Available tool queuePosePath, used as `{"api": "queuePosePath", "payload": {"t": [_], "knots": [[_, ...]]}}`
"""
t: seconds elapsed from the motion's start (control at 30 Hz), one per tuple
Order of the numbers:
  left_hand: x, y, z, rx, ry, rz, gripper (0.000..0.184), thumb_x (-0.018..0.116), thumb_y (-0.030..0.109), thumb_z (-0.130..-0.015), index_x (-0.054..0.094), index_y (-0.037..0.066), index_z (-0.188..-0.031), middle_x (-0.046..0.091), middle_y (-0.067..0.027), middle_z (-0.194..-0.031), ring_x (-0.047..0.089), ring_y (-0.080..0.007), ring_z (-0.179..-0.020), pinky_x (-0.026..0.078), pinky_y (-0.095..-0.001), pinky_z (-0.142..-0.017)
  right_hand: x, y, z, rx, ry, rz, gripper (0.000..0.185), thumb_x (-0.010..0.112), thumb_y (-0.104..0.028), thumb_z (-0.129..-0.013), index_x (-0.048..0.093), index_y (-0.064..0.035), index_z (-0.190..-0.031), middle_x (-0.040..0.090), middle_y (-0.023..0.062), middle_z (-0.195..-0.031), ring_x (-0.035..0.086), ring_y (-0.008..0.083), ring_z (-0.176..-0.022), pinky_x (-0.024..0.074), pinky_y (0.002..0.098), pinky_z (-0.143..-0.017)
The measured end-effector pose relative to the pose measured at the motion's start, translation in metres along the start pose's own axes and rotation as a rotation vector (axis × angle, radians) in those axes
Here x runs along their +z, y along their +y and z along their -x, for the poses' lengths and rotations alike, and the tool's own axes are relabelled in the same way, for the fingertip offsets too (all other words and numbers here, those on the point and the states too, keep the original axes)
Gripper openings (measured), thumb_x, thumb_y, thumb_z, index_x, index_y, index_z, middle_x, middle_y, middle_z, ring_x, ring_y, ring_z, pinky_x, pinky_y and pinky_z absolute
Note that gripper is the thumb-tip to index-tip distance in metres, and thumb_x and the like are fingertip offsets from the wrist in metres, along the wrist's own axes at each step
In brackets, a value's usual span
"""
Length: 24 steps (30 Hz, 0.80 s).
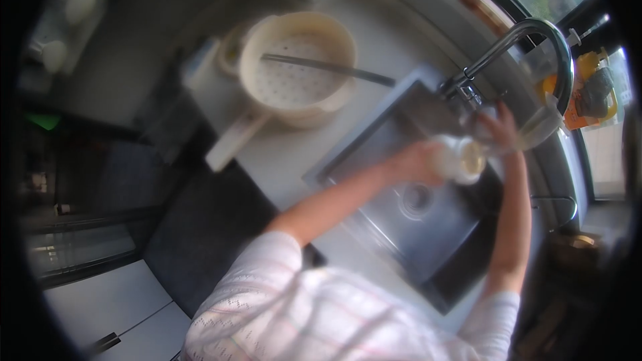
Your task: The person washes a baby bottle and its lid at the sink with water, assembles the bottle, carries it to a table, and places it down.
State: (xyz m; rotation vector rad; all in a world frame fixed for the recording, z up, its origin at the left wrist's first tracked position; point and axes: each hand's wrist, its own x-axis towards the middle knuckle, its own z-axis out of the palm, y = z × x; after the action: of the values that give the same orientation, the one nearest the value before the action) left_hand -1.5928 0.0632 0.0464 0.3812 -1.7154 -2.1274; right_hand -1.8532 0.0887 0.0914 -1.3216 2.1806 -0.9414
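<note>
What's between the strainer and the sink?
A strip of counter, crossed by chopsticks jutting from the strainer toward the sink; the head view shows it.

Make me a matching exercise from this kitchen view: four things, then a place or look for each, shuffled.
1. Chopsticks
2. White container
3. Colander
4. Drain

A. Cream, with small holes
B. In the floor of the sink
C. Lying over the colander's rim
D. Held in the left hand

Pairs: 1-C, 2-D, 3-A, 4-B
</note>
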Motion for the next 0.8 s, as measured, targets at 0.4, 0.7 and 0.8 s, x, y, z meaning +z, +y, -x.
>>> {"api": "queuePosePath", "payload": {"t": [0.4, 0.7, 0.8], "knots": [[-0.027, -0.048, 0.008, -0.246, 0.026, -0.134, 0.058, 0.076, 0.003, -0.056, 0.055, 0.001, -0.111, 0.058, -0.0039, -0.1, 0.054, -0.0125, -0.094, 0.045, -0.0275, -0.081, 0.035, 0.082, 0.14, 0.197, -0.034, -0.219, 0.076, 0.068, -0.02, -0.065, 0.035, -0.0039, -0.132, 0.053, 0.0104, -0.11, 0.052, 0.0163, -0.092, 0.0416, 0.0272, -0.082], [-0.03, -0.069, 0.024, -0.635, -0.036, -0.614, 0.063, 0.075, 0.032, -0.051, 0.058, -0.006, -0.099, 0.063, -0.0145, -0.088, 0.063, -0.0216, -0.08, 0.049, -0.0307, -0.07, 0.114, 0.041, 0.215, 0.648, -0.505, -0.988, 0.081, 0.064, -0.019, -0.072, 0.018, -0.007, -0.138, 0.057, 0.0134, -0.099, 0.06, 0.0259, -0.083, 0.0516, 0.039, -0.064], [-0.017, -0.023, 0.021, -0.589, -0.152, -0.993, 0.073, 0.07, 0.038, -0.05, 0.054, -0.008, -0.105, 0.063, -0.0204, -0.085, 0.063, -0.0302, -0.08, 0.049, -0.0334, -0.071, 0.142, 0.027, 0.222, 0.719, -0.485, -1.244, 0.076, 0.063, -0.024, -0.073, 0.022, -0.0086, -0.136, 0.056, 0.0147, -0.103, 0.06, 0.0317, -0.084, 0.0525, 0.042, -0.061]]}}
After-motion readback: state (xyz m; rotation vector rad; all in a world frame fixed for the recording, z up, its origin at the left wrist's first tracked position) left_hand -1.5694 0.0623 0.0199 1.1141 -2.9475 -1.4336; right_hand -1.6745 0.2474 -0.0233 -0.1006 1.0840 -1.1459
